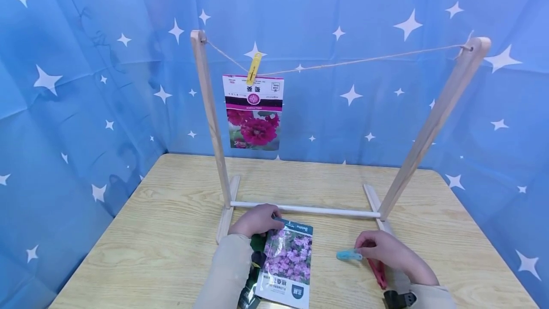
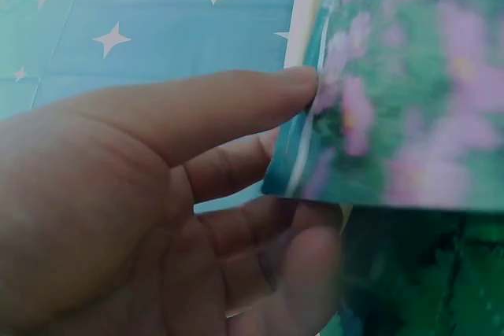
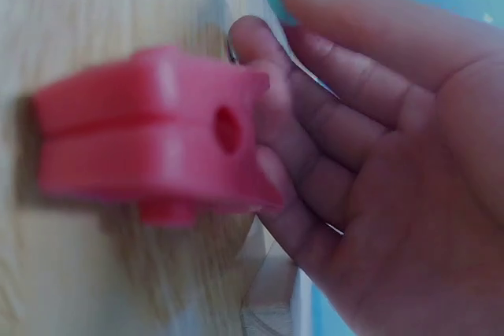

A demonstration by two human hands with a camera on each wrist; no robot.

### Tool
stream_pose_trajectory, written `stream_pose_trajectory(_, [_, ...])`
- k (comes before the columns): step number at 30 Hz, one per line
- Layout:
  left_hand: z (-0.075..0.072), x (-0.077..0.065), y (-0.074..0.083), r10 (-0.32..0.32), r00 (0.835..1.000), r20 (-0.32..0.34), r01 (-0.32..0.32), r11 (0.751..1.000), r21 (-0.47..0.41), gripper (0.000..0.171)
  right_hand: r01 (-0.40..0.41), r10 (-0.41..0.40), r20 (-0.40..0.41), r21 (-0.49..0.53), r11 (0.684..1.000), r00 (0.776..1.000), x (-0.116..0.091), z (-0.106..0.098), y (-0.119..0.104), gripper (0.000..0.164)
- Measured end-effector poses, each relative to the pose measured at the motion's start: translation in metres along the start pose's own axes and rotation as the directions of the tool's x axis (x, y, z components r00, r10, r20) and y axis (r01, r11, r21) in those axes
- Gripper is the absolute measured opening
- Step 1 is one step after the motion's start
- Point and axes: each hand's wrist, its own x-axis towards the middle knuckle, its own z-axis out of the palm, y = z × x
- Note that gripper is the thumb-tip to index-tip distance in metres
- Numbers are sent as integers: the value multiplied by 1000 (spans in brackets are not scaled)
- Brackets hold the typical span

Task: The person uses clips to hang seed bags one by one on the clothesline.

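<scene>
My left hand pinches the top edge of a seed packet with purple flowers, thumb on its face in the left wrist view. Under it lies a darker green packet, partly covered. With thumb and fingertips my right hand pinches a light-blue clothespin just above the table. A red clothespin is close below that hand's other fingers; whether they touch it I cannot tell. A yellow clothespin holds a hollyhock seed packet on the string.
The string runs between two wooden posts of a stand, joined low down by a white rod. The stand's right post leans outward in view. A wood-grain table lies beneath, with a blue star-patterned curtain behind.
</scene>
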Motion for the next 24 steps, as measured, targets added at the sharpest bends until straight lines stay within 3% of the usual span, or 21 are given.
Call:
stream_pose_trajectory(5, [-1, 3, 0, 34, 999, 12, -35, 996, 77, 9, -12, 12, -41, -4, 1000, 999, 1, 0, 2, 7])
stream_pose_trajectory(9, [0, 4, 0, 42, 998, 39, -46, 993, 107, 9, 31, -30, -17, 35, 999, 999, 1, -1, 3, 8])
stream_pose_trajectory(14, [-2, 2, -1, 54, 997, 53, -58, 995, 79, 10, 83, -83, 13, 18, 996, 996, 0, -2, 2, 10])
stream_pose_trajectory(20, [-6, 1, -3, 71, 997, 24, -72, 997, 21, 19, 19, -19, -8, 10, 1000, 1000, 0, -2, 0, 15])
stream_pose_trajectory(24, [-9, 1, -2, 55, 998, 28, -52, 996, -75, 33, -11, 11, -28, 23, 1000, 1000, 0, -3, 1, 15])
